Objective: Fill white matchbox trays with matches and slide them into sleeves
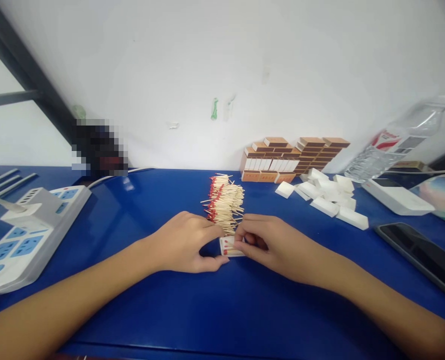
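A small white inner tray of a matchbox (221, 246) lies on the blue table with a few red-headed matches (230, 252) in it. My left hand (187, 242) grips the tray's left end, thumb at the near side and fingers at the far side. Over the tray's right part, my right hand (267, 245) has its thumb and fingertips pinched together on matches; the fingers partly hide the tray and how many matches they hold. Just beyond both hands is a heaped pile of loose matches (228, 202), most heads pointing left.
Stacked matchboxes (271, 162) stand against the wall. White empty-looking trays (329, 192) lie heaped at right, near a tilted plastic bottle (391, 142), a white device (398, 196) and a phone (425, 255). A power strip (31, 235) occupies the left side of the table.
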Action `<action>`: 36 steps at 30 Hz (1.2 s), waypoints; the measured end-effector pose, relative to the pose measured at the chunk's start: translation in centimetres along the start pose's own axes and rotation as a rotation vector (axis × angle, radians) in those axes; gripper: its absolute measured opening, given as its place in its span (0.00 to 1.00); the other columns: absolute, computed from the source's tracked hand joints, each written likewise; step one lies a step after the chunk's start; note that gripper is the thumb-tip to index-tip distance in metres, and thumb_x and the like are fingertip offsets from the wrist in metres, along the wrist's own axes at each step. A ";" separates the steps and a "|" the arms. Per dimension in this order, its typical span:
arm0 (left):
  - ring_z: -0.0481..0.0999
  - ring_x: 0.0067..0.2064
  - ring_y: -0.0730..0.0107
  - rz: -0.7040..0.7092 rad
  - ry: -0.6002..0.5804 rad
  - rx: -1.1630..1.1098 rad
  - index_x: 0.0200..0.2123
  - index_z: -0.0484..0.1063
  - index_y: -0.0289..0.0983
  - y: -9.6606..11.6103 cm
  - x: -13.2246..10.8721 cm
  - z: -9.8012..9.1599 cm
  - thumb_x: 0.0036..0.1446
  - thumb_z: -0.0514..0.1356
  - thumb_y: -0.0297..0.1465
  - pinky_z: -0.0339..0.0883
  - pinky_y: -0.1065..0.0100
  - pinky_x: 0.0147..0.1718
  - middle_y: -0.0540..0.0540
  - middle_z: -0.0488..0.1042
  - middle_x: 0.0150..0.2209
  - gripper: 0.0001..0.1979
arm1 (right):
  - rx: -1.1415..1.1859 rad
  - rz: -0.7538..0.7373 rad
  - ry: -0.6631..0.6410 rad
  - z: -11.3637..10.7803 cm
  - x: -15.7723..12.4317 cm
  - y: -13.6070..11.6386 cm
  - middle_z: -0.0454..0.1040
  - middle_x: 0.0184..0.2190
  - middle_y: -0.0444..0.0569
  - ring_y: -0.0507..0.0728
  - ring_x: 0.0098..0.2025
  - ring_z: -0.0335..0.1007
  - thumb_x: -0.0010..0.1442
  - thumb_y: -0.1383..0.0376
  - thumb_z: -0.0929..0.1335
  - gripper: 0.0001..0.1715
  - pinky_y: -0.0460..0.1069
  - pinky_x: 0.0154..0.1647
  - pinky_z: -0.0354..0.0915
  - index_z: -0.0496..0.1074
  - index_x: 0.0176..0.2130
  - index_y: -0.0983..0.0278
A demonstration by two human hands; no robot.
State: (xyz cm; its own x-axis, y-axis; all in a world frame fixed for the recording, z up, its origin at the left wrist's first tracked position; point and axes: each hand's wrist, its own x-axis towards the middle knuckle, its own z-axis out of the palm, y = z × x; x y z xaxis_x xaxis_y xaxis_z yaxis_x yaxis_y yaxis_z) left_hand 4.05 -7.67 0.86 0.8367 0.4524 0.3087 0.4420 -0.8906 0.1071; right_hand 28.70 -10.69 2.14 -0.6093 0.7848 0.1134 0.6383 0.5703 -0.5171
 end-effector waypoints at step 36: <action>0.77 0.28 0.68 0.038 0.090 0.010 0.44 0.77 0.37 0.3 0.0 0.3 0.62 0.62 0.43 0.62 0.67 0.25 0.51 0.78 0.28 0.16 | 0.431 0.110 0.191 -0.9 1.0 0.4 0.80 0.37 0.48 0.55 0.35 0.71 0.67 0.54 0.69 0.16 0.50 0.35 0.68 0.81 0.46 0.60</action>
State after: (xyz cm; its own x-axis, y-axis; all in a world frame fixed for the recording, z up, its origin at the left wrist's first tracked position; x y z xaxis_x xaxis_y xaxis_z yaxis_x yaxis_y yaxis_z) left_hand 4.27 -7.89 0.63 0.8205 0.4123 0.3960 0.4144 -0.9061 0.0847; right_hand 28.77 -9.52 2.82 -0.4261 0.8884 0.1710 0.4162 0.3603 -0.8348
